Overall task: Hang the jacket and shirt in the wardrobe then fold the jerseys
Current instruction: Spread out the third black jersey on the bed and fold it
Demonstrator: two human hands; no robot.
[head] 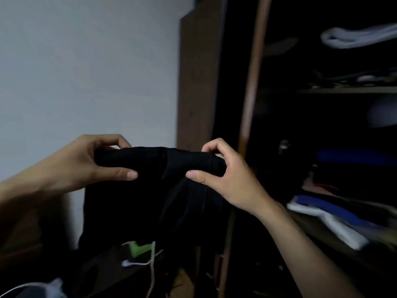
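A: What are the hands doing?

B: The left hand [86, 162] is clamped on one end of a black garment [150, 190], thumb in front, fingers curled over the top. The right hand [217, 168] pinches the other end the same way. The top edge runs stretched between them; the rest hangs down in front of the open wardrobe [253, 82].

A: Jacket, shirt or jersey?

B: Too dark to tell, and I see no hanger.

A: How to do this well?

B: Keep the top edge level and taut so the cloth drops without twisting. The shelves to the right hold folded clothes [335, 218], so watch that the hanging hem doesn't drag them.
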